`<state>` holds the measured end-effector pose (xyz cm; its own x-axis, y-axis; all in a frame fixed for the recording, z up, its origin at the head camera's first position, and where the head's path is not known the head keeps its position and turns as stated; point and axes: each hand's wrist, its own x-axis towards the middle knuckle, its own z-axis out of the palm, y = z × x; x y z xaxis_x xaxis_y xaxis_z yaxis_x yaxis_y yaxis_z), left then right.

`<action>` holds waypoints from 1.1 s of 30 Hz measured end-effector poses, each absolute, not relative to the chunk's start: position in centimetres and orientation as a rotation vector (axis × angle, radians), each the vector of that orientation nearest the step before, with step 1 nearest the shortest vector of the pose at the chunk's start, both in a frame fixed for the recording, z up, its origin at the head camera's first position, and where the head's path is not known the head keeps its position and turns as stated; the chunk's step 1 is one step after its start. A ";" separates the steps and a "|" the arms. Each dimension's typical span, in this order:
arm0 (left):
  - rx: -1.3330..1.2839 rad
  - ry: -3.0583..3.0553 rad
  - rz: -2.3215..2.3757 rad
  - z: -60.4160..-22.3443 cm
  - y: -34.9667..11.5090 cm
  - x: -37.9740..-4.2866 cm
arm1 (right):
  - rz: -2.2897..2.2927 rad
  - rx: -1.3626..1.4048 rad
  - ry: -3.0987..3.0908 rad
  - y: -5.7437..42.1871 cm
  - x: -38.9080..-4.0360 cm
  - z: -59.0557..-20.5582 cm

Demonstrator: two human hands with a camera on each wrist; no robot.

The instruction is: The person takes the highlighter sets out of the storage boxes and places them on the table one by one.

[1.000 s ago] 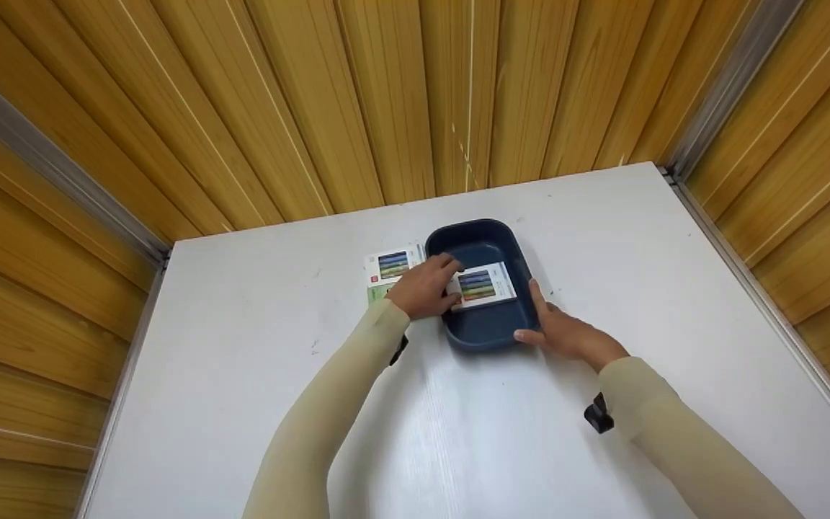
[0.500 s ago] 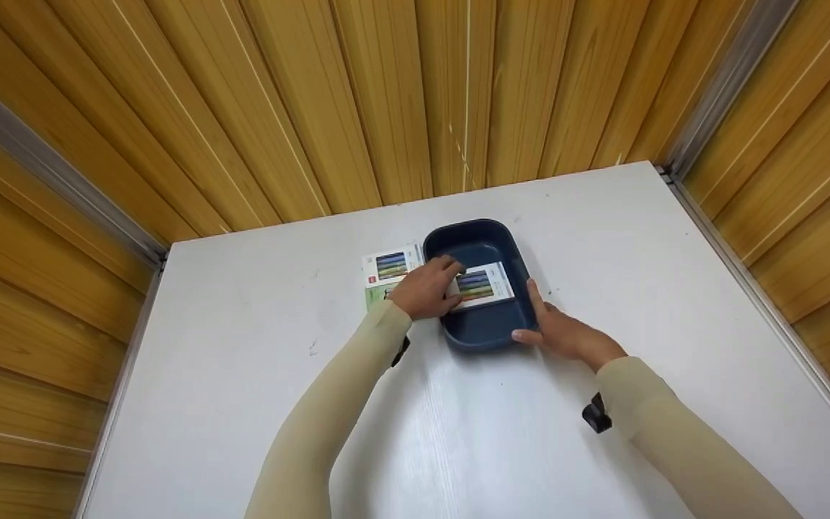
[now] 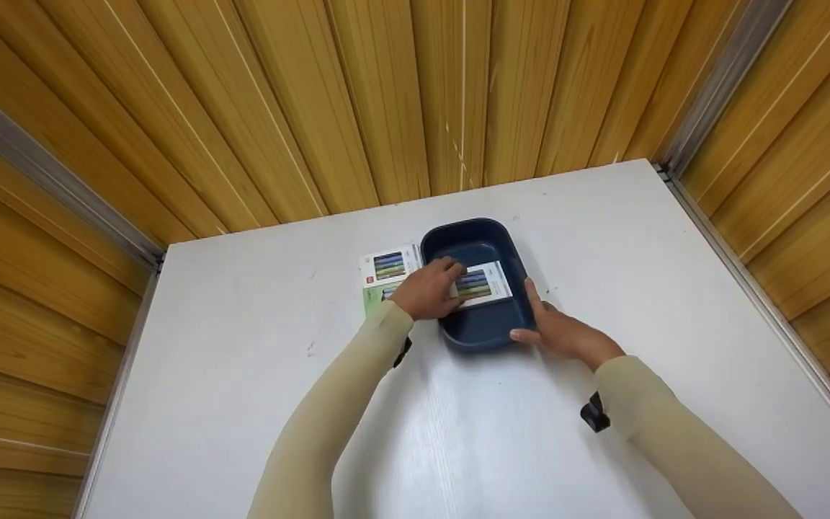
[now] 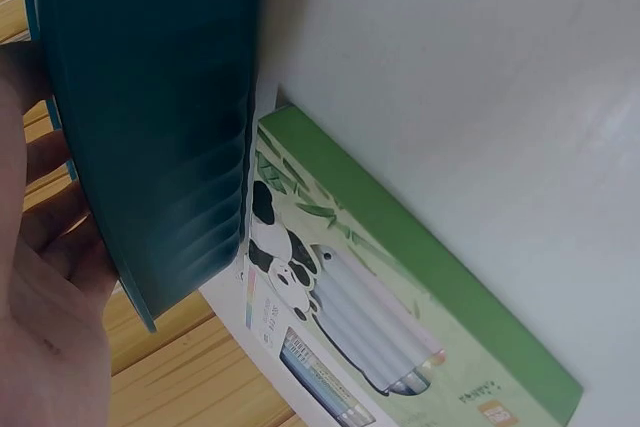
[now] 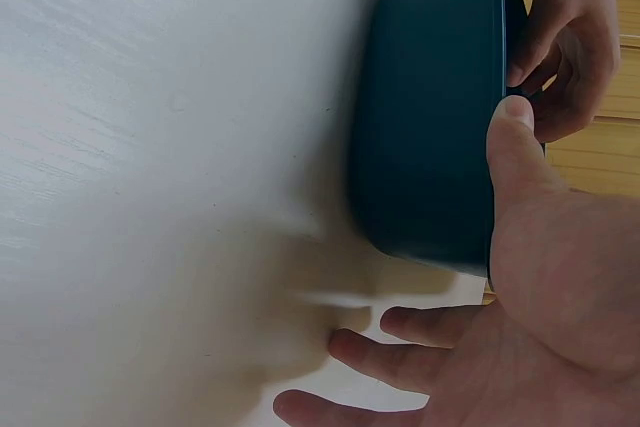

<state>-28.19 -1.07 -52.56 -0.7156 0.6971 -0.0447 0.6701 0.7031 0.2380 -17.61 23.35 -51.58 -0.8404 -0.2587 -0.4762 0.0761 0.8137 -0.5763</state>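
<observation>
A dark blue rectangular bin (image 3: 483,331) stands on the table between the hands. My left hand (image 3: 426,290) reaches over its left rim and pinches the left end of a white crayon box (image 3: 498,280), whose window shows coloured sticks. That box lies across the inside of the bin, its left end hidden by the fingers. At the near right side, my right hand (image 3: 566,333) rests its thumb on the bin's rim. In the right wrist view the right hand's other fingers (image 5: 385,359) stretch out straight below, apart from the bin wall.
Left of the bin lie a similar white box (image 3: 390,265) and a green box (image 4: 400,307) printed with pandas and pale pens, partly behind the left hand. The white table (image 3: 242,360) backs onto wood-panelled walls (image 3: 386,94) on several sides.
The head view has shifted very slightly. Both hands, the bin and the crayon box keep nearly the same places.
</observation>
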 end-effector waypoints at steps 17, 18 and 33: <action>1.098 2.741 0.258 -52.8 -0.3 -28.2 | -0.812 -0.096 2.435 23.3 -17.5 -51.6; 1.097 2.738 0.258 -52.8 -0.3 -28.3 | -0.811 -0.091 2.433 23.3 -17.5 -51.6; 1.113 2.714 0.271 -53.0 0.1 -28.3 | -0.825 -0.120 2.421 23.4 -17.6 -51.7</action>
